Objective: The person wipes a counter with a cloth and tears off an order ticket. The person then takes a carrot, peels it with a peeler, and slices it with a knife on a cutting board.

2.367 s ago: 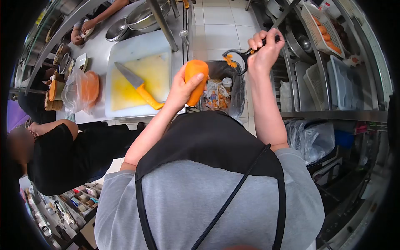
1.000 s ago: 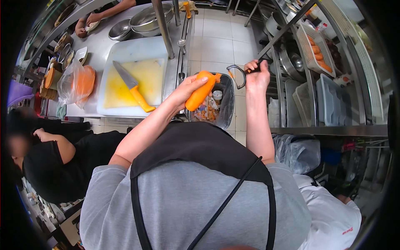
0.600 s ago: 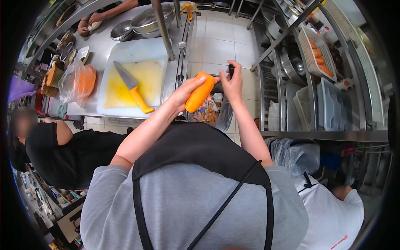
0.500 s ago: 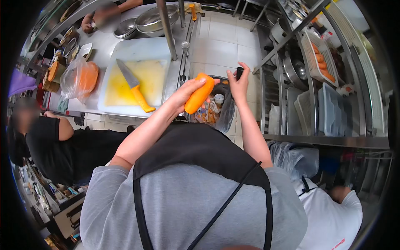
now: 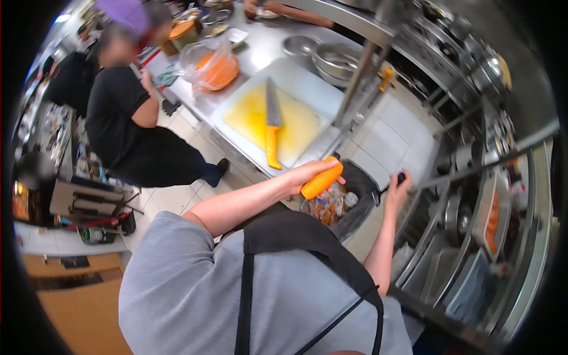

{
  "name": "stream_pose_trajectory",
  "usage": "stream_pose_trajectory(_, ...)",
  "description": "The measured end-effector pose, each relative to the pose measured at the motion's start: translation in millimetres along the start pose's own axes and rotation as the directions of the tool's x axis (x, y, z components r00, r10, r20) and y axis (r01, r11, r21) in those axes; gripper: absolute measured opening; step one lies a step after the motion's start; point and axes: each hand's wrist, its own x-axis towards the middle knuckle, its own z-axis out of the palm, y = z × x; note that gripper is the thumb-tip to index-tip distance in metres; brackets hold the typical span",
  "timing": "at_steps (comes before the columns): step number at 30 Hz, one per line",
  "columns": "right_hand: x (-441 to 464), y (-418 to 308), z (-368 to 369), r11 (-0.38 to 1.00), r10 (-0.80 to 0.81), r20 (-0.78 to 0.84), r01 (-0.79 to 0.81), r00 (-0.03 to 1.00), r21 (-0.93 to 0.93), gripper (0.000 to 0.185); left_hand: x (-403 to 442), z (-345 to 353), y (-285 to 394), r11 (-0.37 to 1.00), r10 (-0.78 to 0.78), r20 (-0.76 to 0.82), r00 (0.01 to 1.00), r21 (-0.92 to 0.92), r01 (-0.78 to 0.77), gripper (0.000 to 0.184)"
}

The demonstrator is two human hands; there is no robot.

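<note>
In the head view, my left hand (image 5: 300, 177) is wrapped round a thick, peeled-looking carrot (image 5: 323, 179). Beyond and to the right, my right hand (image 5: 396, 192) grips the black handle of a peeler (image 5: 384, 190), its head pointing left and apart from the carrot. Beneath the carrot is a bin with a black liner (image 5: 365, 175), filled with scraps (image 5: 325, 207) and a cup-like container. A knife with a yellow handle (image 5: 272, 127) lies on the yellow-stained cutting board (image 5: 302, 115), up and left of my left hand.
A clear bag of orange food (image 5: 216, 70) sits on the steel counter (image 5: 266, 44) near metal bowls (image 5: 337, 61). A post (image 5: 361, 74) rises at the counter's edge. Racks with trays (image 5: 467, 290) stand right. A person in black (image 5: 124, 124) stands left; another's hands (image 5: 269, 9) show at the top.
The view has turned and shifted, so the counter and the person in black look farther right. My right hand has moved away from the carrot. Both hands keep their holds.
</note>
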Motion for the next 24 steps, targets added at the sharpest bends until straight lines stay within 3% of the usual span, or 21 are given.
stream_pose_trajectory(1,3.8,-5.5,-4.0,0.997,0.036,0.027,-0.038,0.999,0.062,0.035,-5.6,-5.8,3.5,0.997,0.015,-0.033,0.999,-0.069,-0.017,0.043)
stream_pose_trajectory(2,8.2,-19.5,-7.2,0.995,-0.051,-0.013,0.051,0.999,0.086,0.035,-12.6,-11.9,5.7,0.99,0.023,-0.065,0.998,-0.139,-0.032,0.045)
stream_pose_trajectory(3,14.3,-23.6,-9.9,0.99,0.025,0.002,-0.025,1.0,0.139,0.033,-18.6,-22.5,7.6,0.989,0.044,-0.1,0.994,-0.139,-0.057,0.045)
stream_pose_trajectory(5,27.4,-45.2,-12.7,0.96,-0.054,-0.061,0.068,0.997,0.27,0.03,-27.9,-45.8,10.8,0.923,0.076,-0.14,0.987,-0.365,-0.123,0.043)
stream_pose_trajectory(6,28.9,-67.7,-15.6,0.924,0.06,-0.014,-0.05,0.998,0.379,0.03,-35.6,-52.2,15.8,0.922,0.085,-0.159,0.984,-0.361,-0.138,0.043)
stream_pose_trajectory(8,25.2,-123.0,-11.0,0.879,0.024,0.018,-0.03,1.0,0.476,0.031,-51.4,-66.6,27.8,0.851,0.113,-0.278,0.954,-0.469,-0.238,0.042)
stream_pose_trajectory(10,14.8,-157.9,11.1,0.853,-0.021,0.026,0.005,0.999,0.522,0.029,-61.8,-95.4,35.6,0.835,0.175,-0.273,0.946,-0.468,-0.29,0.04)
stream_pose_trajectory(14,-15.1,-205.3,80.4,0.74,-0.16,0.348,-0.122,0.924,0.662,0.024,-87.8,-127.8,71.5,0.791,0.205,-0.366,0.908,-0.485,-0.374,0.045)
stream_pose_trajectory(16,-30.4,-214.0,136.1,0.736,-0.272,0.384,-0.066,0.882,0.673,0.02,-101.2,-153.0,90.4,0.779,0.213,-0.429,0.878,-0.468,-0.418,0.044)
stream_pose_trajectory(18,-39.4,-233.9,186.9,0.802,-0.369,0.467,0.021,0.803,0.597,0.018,-112.1,-187.5,103.4,0.773,0.249,-0.391,0.886,-0.47,-0.425,0.044)
stream_pose_trajectory(20,-41.4,-255.3,239.0,0.861,-0.464,0.513,0.231,0.722,0.453,0.021,-123.8,-220.0,119.6,0.768,0.29,-0.354,0.889,-0.469,-0.437,0.045)
stream_pose_trajectory(22,-42.9,-260.7,304.0,0.805,-0.593,0.491,0.451,0.638,0.386,0.024,-136.3,-245.8,133.4,0.779,0.264,-0.354,0.897,-0.47,-0.415,0.044)
stream_pose_trajectory(24,-45.2,-262.5,369.6,0.788,-0.615,0.513,0.494,0.599,0.368,0.026,-150.7,-273.3,146.3,0.787,0.259,-0.357,0.897,-0.46,-0.411,0.045)
